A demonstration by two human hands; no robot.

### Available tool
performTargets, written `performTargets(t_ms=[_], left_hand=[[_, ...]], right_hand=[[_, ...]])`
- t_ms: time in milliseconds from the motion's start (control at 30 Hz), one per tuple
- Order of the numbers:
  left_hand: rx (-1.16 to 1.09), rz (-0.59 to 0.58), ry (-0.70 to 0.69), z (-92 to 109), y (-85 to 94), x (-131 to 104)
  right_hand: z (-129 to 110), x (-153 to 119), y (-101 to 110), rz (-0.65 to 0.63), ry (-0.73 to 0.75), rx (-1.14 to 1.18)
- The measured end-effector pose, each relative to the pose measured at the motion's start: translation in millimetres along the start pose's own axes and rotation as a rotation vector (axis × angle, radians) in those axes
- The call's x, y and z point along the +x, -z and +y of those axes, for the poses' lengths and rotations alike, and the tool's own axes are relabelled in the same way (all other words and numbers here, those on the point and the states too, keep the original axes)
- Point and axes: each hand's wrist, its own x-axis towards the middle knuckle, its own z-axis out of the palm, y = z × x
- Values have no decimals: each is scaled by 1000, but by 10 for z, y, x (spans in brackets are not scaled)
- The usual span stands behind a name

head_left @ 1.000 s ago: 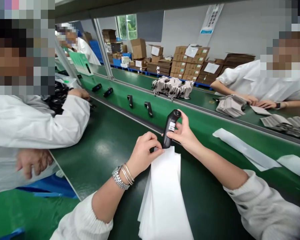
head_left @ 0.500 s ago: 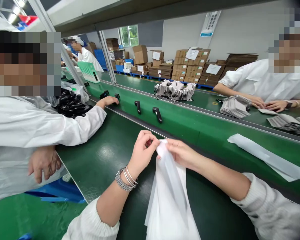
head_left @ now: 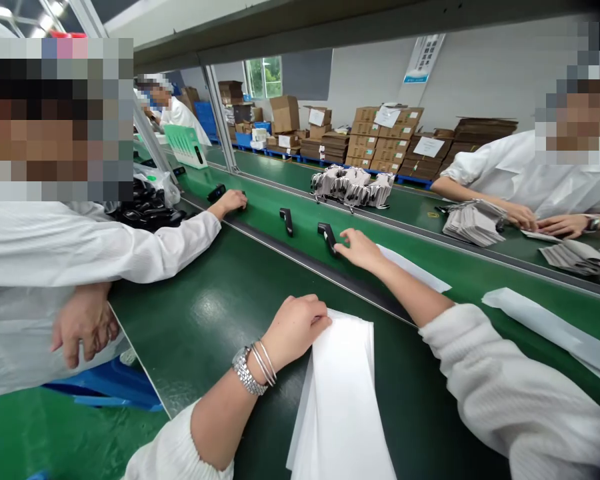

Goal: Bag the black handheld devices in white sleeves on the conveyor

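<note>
My left hand (head_left: 300, 327), with a watch and thin bangles at the wrist, pinches the top corner of a stack of thin white sleeves (head_left: 347, 387) lying on the dark green worktop. My right hand (head_left: 360, 250) reaches over the green conveyor belt, thumb and fingers apart and holding nothing. Its fingertips are right at a black pistol-shaped handheld device (head_left: 327, 238); whether they touch it I cannot tell. A second such device (head_left: 287, 222) lies to its left. Just behind my right forearm, a flat white sleeve (head_left: 415, 268) rests on the belt.
Another white sleeve (head_left: 550, 330) lies farther right on the belt. At left, a co-worker's hand (head_left: 233, 200) is over the belt by black devices. Across, another person handles folded grey-white papers (head_left: 475, 221). A metal post (head_left: 220, 120) and overhead shelf (head_left: 300, 33) frame the line.
My right hand has let go of the white sleeves and moved up and forward to the black device. One white sleeve now lies on the belt. My left hand has lowered slightly onto the stack.
</note>
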Motion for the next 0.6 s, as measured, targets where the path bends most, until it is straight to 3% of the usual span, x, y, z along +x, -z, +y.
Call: performTargets(t_ms=[133,267,333,500,600], left_hand=[[79,16,-13,30,-11,15],[6,54,-30,44,-26,18],[12,85,-47,52,-31,22],[50,202,-107,42,-38,39],[30,245,-159,38,-38,44]], right_hand=[[-191,233,-259,-23,-123,171],[-105,236,-291,-4,-166,325],[-55,56,-223,6,-168,461],[-148,-712,143,-62,0,1229],[-294,-1049,308,-109,18,1356]])
